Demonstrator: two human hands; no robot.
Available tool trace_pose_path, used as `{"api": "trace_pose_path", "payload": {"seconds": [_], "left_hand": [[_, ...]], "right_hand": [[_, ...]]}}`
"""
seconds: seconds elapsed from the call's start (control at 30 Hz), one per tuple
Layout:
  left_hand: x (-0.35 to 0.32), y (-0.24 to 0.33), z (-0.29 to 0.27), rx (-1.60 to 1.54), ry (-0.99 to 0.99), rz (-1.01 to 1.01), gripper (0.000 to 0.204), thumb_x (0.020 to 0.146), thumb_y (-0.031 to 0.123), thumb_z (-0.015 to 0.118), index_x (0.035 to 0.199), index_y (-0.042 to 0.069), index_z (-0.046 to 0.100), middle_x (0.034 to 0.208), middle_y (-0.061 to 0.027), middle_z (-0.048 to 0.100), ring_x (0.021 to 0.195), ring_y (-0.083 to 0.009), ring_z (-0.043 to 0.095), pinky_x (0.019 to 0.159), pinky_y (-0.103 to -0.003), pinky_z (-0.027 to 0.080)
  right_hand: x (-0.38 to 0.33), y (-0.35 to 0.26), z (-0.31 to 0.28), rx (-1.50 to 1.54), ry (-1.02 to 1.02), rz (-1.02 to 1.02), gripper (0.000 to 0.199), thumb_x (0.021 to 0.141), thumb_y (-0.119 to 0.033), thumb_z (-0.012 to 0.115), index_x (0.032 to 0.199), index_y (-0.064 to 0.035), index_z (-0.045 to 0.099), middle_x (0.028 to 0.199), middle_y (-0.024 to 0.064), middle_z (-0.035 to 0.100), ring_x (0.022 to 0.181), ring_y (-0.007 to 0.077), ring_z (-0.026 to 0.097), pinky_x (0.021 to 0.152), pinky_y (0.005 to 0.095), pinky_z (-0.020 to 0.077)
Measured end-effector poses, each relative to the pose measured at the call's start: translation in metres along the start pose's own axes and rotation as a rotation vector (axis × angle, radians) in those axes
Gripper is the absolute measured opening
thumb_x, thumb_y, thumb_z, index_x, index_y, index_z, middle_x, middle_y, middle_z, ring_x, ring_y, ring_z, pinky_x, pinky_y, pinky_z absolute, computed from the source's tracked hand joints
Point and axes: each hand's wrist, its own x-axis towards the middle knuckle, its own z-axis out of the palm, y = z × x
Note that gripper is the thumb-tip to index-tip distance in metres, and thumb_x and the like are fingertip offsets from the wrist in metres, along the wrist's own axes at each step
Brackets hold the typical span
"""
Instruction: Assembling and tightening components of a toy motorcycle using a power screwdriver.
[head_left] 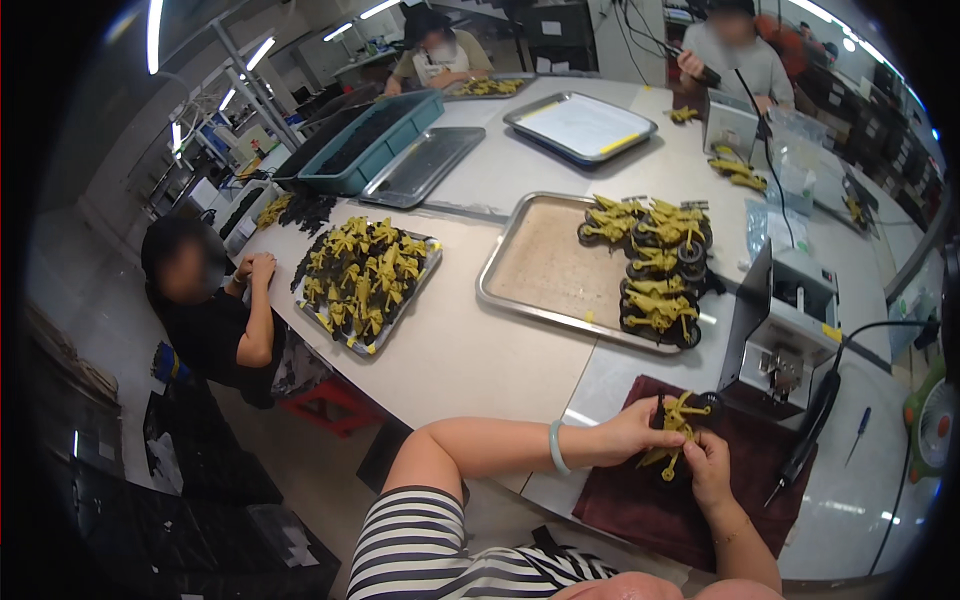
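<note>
A pale bench [470, 350] is carrying trays; the left hand [628, 432] is gripping the olive toy motorcycle [672, 432] over a dark red mat [640, 500], the right hand [708, 468] pinching its lower end, probably mid-assembly; next likely calling for a steady press

The person is wearing a short-sleeved top [440, 550] with black and white stripes. A pale green bangle [556, 447] is circling the left wrist, and both hands are going bare.

Olive-yellow plastic toy motorcycle [674, 432] w/ black wheels, partly assembled, was tilted upright over a dark red mat [640, 505] at the table's near edge, gripped on both sides.
</note>
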Motion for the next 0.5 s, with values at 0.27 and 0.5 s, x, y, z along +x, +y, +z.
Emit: {"api": "trace_pose_path", "payload": {"seconds": [0.27,0.5], "left_hand": [[-0.001,0.017,-0.006,0.050,0.069,0.052,0.037,0.077,0.004,0.064,0.109,0.002,0.045,0.099,-0.0042,0.056,0.092,-0.0105,0.053,0.082,-0.025,0.044],[0.009,0.023,-0.005,-0.114,-0.060,-0.078,0.048,0.076,0.009,0.066,0.117,0.002,0.041,0.104,-0.0056,0.053,0.094,-0.0132,0.053,0.084,-0.027,0.044]], "right_hand": [[0.016,-0.038,0.007,-0.216,-0.043,-0.076,0.022,0.077,-0.016,0.055,0.089,0.0021,0.059,0.074,0.0169,0.060,0.069,0.0298,0.062,0.061,0.0342,0.0473],[0.011,-0.045,-0.003,-0.266,-0.068,-0.142,0.024,0.072,-0.017,0.062,0.089,-0.0008,0.058,0.078,0.0134,0.061,0.065,0.0259,0.061,0.059,0.0310,0.0475]]}}
